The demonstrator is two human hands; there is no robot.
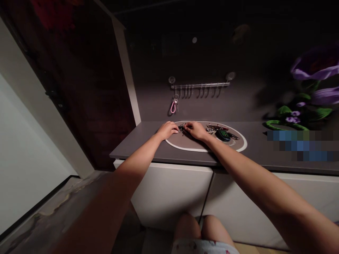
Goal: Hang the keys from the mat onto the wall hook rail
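Note:
Both my hands are over the left part of an oval mat [185,145] on the counter. A small dark bunch of keys with a metal ring [181,128] is between them. My left hand [168,130] pinches it from the left with bent fingers. From the right, my right hand [196,130] closes its thumb and fingers on the same bunch. Its fine details are too small to make out. Beside my right hand on the mat lie more metal keys [210,131], a dark device with green digits [222,135] and a reddish slim item [217,127].
A clear hook rail [200,85] is fixed to the wall, with a pink-looped key ring [173,106] hanging at its left end. Purple flowers [315,72] stand at the right. White cabinet doors [172,190] lie below the grey counter [137,144]; a dark door [87,88] is left.

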